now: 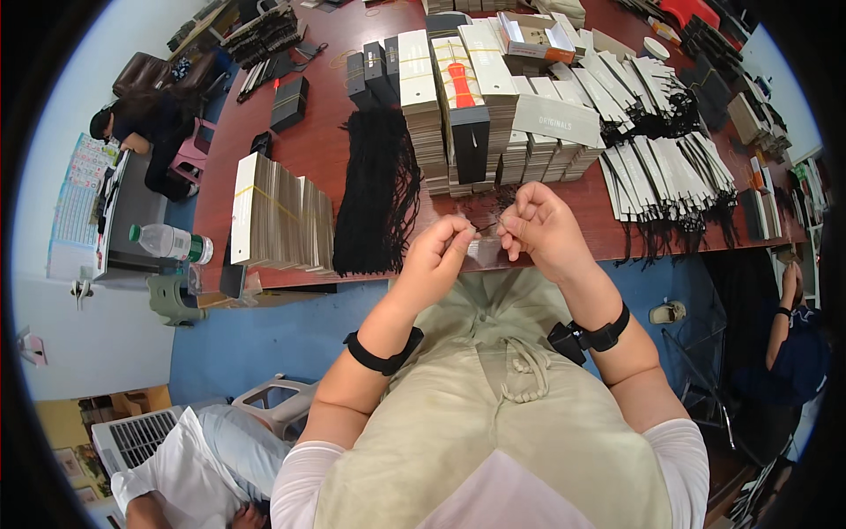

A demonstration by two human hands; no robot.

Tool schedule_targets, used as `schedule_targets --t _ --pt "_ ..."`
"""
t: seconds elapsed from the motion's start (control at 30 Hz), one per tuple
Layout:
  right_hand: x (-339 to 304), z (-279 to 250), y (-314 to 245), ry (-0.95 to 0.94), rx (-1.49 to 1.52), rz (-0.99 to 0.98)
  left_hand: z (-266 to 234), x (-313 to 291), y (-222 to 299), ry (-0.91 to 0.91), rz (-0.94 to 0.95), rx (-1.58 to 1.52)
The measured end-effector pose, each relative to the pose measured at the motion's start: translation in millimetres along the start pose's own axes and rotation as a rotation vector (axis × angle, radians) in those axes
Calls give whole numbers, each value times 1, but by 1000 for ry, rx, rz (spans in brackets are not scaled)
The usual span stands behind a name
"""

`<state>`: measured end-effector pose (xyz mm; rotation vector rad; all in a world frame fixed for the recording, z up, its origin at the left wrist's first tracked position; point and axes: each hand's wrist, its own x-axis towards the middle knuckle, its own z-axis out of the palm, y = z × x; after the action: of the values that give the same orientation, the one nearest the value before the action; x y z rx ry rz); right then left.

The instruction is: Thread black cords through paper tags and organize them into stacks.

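My left hand [434, 249] is pinched, thumb against index finger, just over the table's near edge. My right hand [548, 231] faces it a short gap away, thumb and forefinger also pressed together. What sits between the fingertips is too small and fine to name. Just past my hands lie loose dark threads [480, 204] on the red-brown table [291, 145]. To the left is a bundle of black cords [377, 189]. Tall stacks of white card tags [423, 110] stand ahead, with a red-handled tool [459, 84] lying on top.
Banded white cards [278, 212] stand at the left, near a plastic bottle [172, 242]. Strung white tags [665, 185] fan out at the right. An open small box [533, 37] rests on the stacks. Other people sit at left [145, 141], lower left [189, 467] and right [793, 353].
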<state>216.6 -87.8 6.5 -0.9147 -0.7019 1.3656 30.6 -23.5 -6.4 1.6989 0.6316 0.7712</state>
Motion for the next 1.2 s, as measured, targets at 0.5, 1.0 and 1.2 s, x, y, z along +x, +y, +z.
schedule_targets --t 0.5,1.0,1.2 --pt "0 5 9 -17 117 67 0 1 -12 11 -22 -69" --pt "0 1 17 30 94 38 3 1 -17 0 -90 -165" --pt "1 2 21 40 93 43 2 2 -12 -15 -104 -136"
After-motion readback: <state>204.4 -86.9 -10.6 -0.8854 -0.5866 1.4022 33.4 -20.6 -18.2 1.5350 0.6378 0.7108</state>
